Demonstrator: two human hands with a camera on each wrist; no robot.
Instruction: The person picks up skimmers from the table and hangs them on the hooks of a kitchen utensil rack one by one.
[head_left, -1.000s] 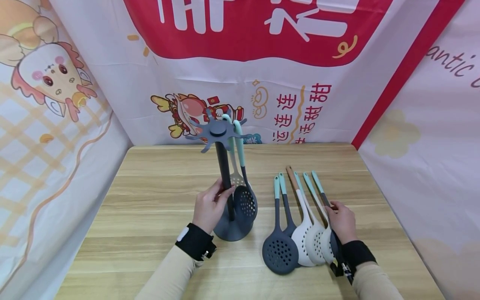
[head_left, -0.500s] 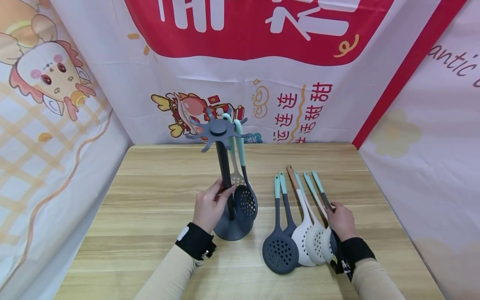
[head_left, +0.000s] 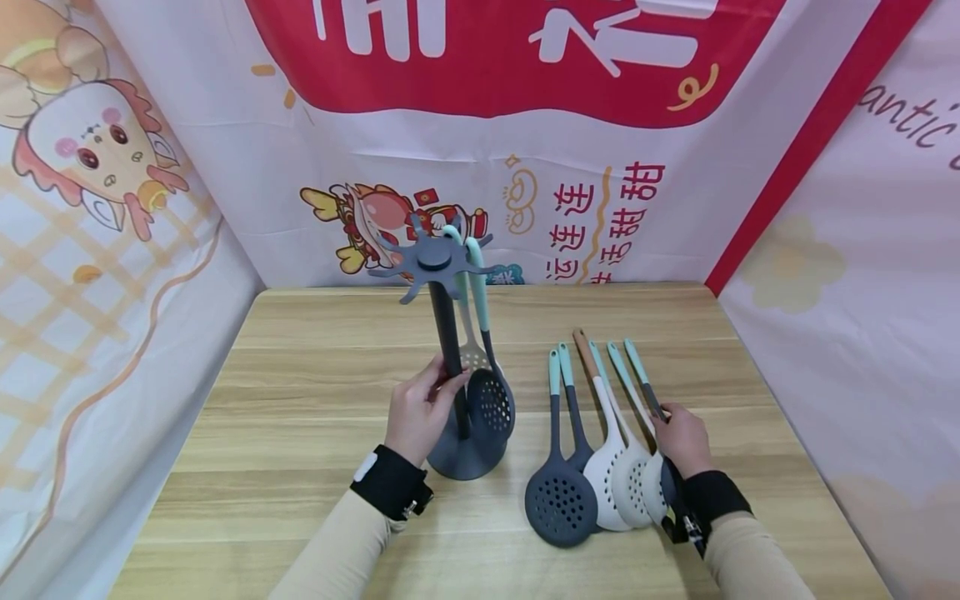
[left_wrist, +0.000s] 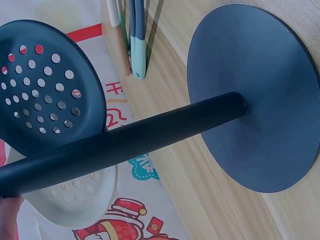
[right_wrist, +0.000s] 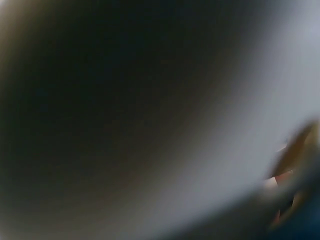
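Observation:
A dark utensil stand (head_left: 444, 329) with a hooked top and round base (left_wrist: 270, 100) stands left of the table's middle. My left hand (head_left: 422, 410) grips its pole. From the stand hang a dark slotted skimmer (head_left: 491, 404) with a mint handle and a pale skimmer (left_wrist: 80, 200) behind it. At the right, my right hand (head_left: 682, 437) holds the dark shaft of a mint-handled utensil (head_left: 651, 398); its head is mostly hidden by the hand and wristband. The right wrist view is blurred by something dark and close.
Left of the right hand, several utensils lie side by side: a dark skimmer (head_left: 561, 504), a white skimmer (head_left: 604, 475) with a brown handle tip, and pale mint-handled ones (head_left: 632, 483). The wooden table (head_left: 300, 400) meets a printed cloth backdrop (head_left: 465, 150).

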